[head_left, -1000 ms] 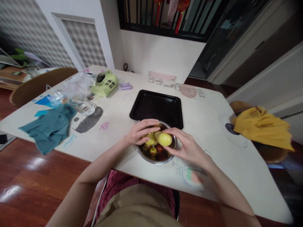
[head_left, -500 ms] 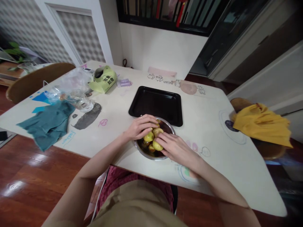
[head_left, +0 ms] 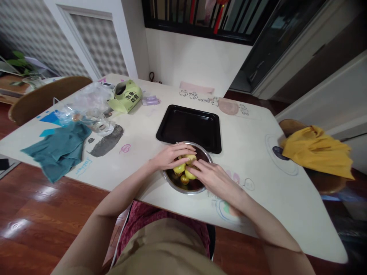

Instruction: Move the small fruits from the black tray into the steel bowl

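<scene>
A round metal bowl (head_left: pixel 175 186) stands near the table's front edge and holds several yellow-green round fruits (head_left: pixel 179 168); their exact kind is unclear. From the left, my left hand (head_left: pixel 172 156) reaches over the rim, its fingers curled across the upper fruits. My right hand (head_left: pixel 210 175) comes in from the right, fingers bent around the fruits on that side, fingertips partly hidden among them. The two hands nearly meet over the pile. A smaller golden round shape shows low in the bowl, possibly a reflection.
Just behind the bowl lies a black baking tray (head_left: pixel 189 126). Toward the left are a teal cloth (head_left: pixel 61 147), clear plastic packaging (head_left: pixel 93 97) and a green paper box (head_left: pixel 129 95). A yellow cloth (head_left: pixel 318 151) hangs over a chair at the right.
My left hand has shifted slightly down and right over the fruits, its fingers lower. The fruits have moved a little in the bowl. My right hand has barely moved.
</scene>
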Demonstrator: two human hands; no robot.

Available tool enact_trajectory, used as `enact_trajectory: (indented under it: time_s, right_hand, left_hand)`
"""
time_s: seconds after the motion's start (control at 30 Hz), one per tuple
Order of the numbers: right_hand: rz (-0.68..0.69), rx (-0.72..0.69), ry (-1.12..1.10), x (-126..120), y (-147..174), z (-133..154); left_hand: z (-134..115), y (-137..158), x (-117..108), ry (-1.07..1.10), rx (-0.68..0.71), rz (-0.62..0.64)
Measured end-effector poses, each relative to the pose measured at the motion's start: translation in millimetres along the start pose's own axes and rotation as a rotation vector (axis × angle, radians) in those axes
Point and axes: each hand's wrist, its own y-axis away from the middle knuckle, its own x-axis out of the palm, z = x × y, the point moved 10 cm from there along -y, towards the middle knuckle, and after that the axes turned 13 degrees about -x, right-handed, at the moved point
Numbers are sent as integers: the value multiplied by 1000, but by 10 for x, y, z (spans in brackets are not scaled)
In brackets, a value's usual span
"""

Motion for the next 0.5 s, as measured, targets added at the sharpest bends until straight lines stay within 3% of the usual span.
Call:
enact_trajectory:
  time_s: [0.23, 0.5]
  right_hand:
    - [25, 17, 63, 52, 33, -52]
    - [-18, 62, -16, 18, 51, -110]
  left_hand:
    - [-6, -7, 66, -68, 4, 47]
    - [20, -16, 67, -53, -28, 51]
